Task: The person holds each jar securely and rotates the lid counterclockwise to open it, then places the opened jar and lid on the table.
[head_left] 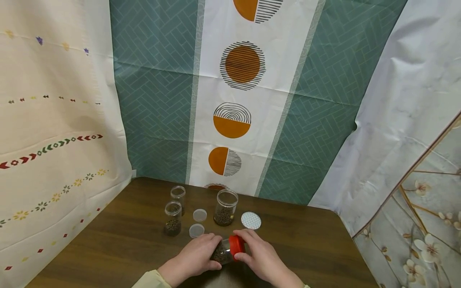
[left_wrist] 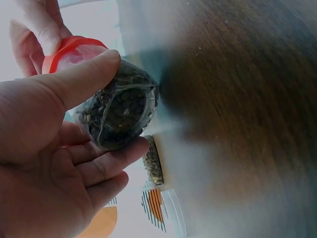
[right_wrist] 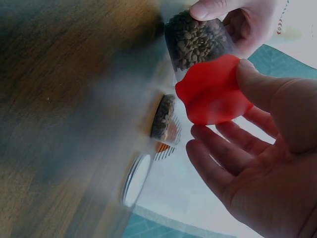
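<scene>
A clear jar [head_left: 222,253] of dark brown pellets, possibly beans, lies tilted on its side between my hands, its base toward the left. My left hand [head_left: 199,256] grips the jar's body, thumb on one side and fingers on the other. On its mouth sits a red scalloped lid [right_wrist: 215,91], which my right hand [head_left: 260,256] holds between thumb and fingertips. In the left wrist view the jar's base [left_wrist: 126,109] faces the camera, with the dark contents packed against it.
Behind the hands stand uncapped clear jars: a wide one [head_left: 225,208] and two narrow ones, the nearer [head_left: 173,218] part filled with pellets, the other [head_left: 178,194] farther back. Two clear round lids [head_left: 196,231] and a white patterned lid [head_left: 251,220] lie on the wooden table [head_left: 306,240].
</scene>
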`<state>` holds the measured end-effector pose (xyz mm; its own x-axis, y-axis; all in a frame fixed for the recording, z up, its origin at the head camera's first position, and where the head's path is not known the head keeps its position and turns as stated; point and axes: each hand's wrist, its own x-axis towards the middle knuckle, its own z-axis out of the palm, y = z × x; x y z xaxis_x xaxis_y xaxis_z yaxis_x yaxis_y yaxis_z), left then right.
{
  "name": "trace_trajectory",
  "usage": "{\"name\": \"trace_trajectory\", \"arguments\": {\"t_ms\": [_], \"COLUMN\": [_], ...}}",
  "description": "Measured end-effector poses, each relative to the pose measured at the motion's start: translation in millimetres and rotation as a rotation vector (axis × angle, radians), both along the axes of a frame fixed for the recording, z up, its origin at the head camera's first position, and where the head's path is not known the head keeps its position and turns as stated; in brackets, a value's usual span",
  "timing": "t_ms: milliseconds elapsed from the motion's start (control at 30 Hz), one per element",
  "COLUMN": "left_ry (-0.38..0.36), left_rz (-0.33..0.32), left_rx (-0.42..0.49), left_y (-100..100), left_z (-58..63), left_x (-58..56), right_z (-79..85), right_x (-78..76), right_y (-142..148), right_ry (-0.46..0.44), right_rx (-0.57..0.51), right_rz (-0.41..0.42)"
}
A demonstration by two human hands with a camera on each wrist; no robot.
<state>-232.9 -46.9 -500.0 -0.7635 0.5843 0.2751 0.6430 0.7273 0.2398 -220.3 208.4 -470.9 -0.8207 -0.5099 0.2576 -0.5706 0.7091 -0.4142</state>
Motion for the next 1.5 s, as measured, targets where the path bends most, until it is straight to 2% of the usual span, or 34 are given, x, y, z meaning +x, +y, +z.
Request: {"name": "trace_trajectory", "arguments": {"t_ms": [233, 467, 733, 900, 1233, 1500], "left_ry": [-0.001, -0.023, -0.035, -0.063, -0.056, -0.030], "left_rz": [-0.004, -0.004, -0.007, -0.006, -0.003, -0.010], "left_rx": [0.002, 0.007, 0.001, 0.004, 0.009, 0.027], "left_y": [-1, -1, -2, -2, -2, -3], "left_z": [0.4, 1.0, 1.1, 0.6, -0.9, -1.2], "left_x": [-0.3, -0.5, -1.2, -1.8, -2.4, -0.9], "right_z": [-2.1, -1.3, 3.6, 4.4, 3.4, 3.7], "right_x": [-0.1, -0.7, -3.3, -4.5, -5.1, -3.1], "right_y": [-1, -1, -7, -11, -12, -9], "right_ry": [0.029, 0.002, -0.069, -0.075, -0.079, -0.069], "right_rx": [-0.001, -0.015, -0.009, 0.021, 0.020, -0.002], "right_rz": [0.014, 0.025, -0.104, -0.137, -0.130, -0.080]}}
